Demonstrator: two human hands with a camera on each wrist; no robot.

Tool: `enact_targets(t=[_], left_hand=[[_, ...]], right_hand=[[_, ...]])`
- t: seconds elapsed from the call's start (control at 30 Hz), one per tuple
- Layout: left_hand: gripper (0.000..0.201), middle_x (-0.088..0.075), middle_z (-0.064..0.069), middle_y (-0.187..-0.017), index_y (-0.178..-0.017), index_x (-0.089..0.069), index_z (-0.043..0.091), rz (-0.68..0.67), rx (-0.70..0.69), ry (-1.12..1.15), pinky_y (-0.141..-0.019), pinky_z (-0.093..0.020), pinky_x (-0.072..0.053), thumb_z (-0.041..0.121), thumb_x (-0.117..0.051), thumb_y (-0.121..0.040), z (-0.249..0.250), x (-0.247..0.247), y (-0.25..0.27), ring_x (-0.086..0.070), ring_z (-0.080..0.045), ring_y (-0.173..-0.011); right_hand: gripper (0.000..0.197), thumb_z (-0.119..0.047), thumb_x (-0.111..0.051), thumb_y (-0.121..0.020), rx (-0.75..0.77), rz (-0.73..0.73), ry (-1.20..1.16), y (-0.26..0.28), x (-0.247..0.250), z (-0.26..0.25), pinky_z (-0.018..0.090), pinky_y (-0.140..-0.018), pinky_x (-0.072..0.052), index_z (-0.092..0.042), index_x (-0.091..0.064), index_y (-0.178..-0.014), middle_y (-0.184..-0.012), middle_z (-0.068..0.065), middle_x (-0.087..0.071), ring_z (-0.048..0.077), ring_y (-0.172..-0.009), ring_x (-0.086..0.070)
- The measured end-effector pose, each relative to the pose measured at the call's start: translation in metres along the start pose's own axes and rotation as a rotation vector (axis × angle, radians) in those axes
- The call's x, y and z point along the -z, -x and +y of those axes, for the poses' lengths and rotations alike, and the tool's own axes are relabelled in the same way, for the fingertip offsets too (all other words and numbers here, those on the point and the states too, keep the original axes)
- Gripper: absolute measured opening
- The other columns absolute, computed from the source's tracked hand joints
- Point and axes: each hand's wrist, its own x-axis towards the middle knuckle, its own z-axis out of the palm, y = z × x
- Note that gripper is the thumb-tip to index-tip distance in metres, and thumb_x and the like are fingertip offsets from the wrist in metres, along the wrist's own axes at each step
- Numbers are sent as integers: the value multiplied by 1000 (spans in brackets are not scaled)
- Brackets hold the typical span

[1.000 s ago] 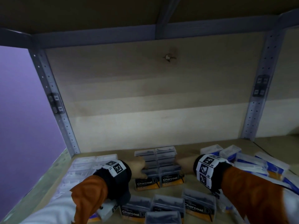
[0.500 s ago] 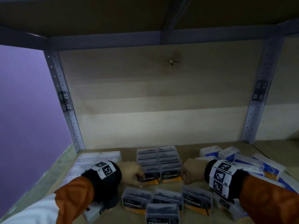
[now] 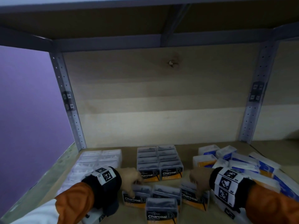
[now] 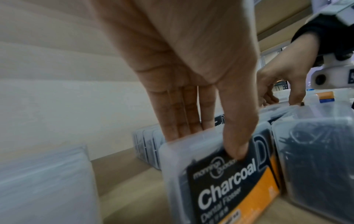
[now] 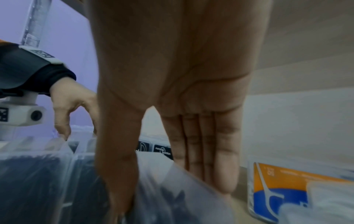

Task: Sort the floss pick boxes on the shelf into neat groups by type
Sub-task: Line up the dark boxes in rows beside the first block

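- Where the shelf (image 3: 113, 188) meets the purple wall, white floss pick boxes (image 3: 97, 159) sit grouped
- Left hand (image 3: 131, 180) pinches the left loose Charcoal box (image 3: 137, 197), thumb on its label
- Stacked Charcoal boxes (image 3: 159, 160) stand behind
- Right hand (image 3: 199, 179) grips the right Charcoal box (image 3: 192, 195)
- Blue-and-orange boxes (image 3: 234, 160) lie jumbled rightmost

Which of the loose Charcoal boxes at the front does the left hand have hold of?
The leftmost Charcoal box: the left hand pinches it, thumb on its label. The right hand grips the rightmost box.

L hand (image 3: 129, 178) & R hand (image 3: 199, 180) each grip a Charcoal box (image 3: 135, 197).
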Motion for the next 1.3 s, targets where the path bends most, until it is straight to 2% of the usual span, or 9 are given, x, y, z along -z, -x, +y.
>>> enact_targets(t=[0.1,0.27,0.37,0.47,0.53,0.6,0.77,0.9,1.3], left_hand=[[52,-52,-13,-130,-132,-49,8,23,28,0,-94,-40,-44,21,-65,-84,-1,0,1,-51,-30,-115],[42,-58,-16,-119,-119,-56,4,90,75,-4,-76,-36,-44,21,-67,-82,-4,6,0,-54,-26,-94],[42,-57,-18,-119,-118,-56,1,127,102,-8,-81,-40,-47,20,-66,-82,-2,12,-2,-56,-31,-102],[44,-55,-17,-120,-121,-54,0,134,112,-11,-82,-40,-46,21,-65,-84,2,14,-7,-54,-33,-107],[45,-55,-14,-111,-122,-54,0,142,107,-14,-73,-35,-41,23,-65,-85,3,14,-11,-54,-29,-97],[44,-51,-10,-102,-121,-55,0,155,110,-16,-69,-30,-36,23,-64,-85,5,14,-16,-48,-22,-87],[42,-51,-19,-124,-120,-55,0,177,130,-26,-72,-31,-37,24,-63,-87,9,16,-25,-53,-30,-102],[53,-41,-18,-136,-135,-45,2,167,126,-37,-95,-38,-42,25,-60,-90,11,16,-30,-47,-34,-121],[51,-43,-16,-134,-133,-47,1,208,57,-9,-91,-38,-44,23,-60,-89,9,7,-44,-49,-33,-116]], right_hand=[[27,-28,-64,-88,-24,41,29,0,-2,-1,24,-53,-35,-7,-52,-79,-71,7,-45,16,-59,-39],[22,-25,-62,-88,-59,83,6,-4,-2,-2,26,-61,-39,-7,-59,-98,-94,16,-60,18,-78,-47],[32,-23,-63,-87,-65,131,-10,-8,0,-3,21,-47,-29,-14,-43,-63,-64,3,-45,14,-55,-39],[39,-22,-63,-87,-68,172,-6,-11,4,-6,20,-48,-30,-16,-36,-60,-61,-1,-37,14,-55,-39],[26,-21,-63,-86,-73,200,4,-13,7,-9,25,-55,-38,-9,-48,-69,-71,5,-45,17,-61,-44],[24,-19,-63,-86,-35,220,-10,-16,9,-11,33,-73,-47,0,-61,-101,-97,14,-55,25,-86,-55],[50,-21,-59,-91,47,263,1,-24,13,-15,36,-98,-45,-6,-47,-137,-136,17,-48,30,-123,-50],[49,-20,-58,-92,64,266,-12,-31,12,-18,37,-101,-44,-5,-46,-137,-139,17,-44,32,-124,-49],[54,-17,-56,-93,106,278,-28,-42,9,-16,36,-103,-39,-9,-38,-143,-145,12,-35,31,-130,-42]])
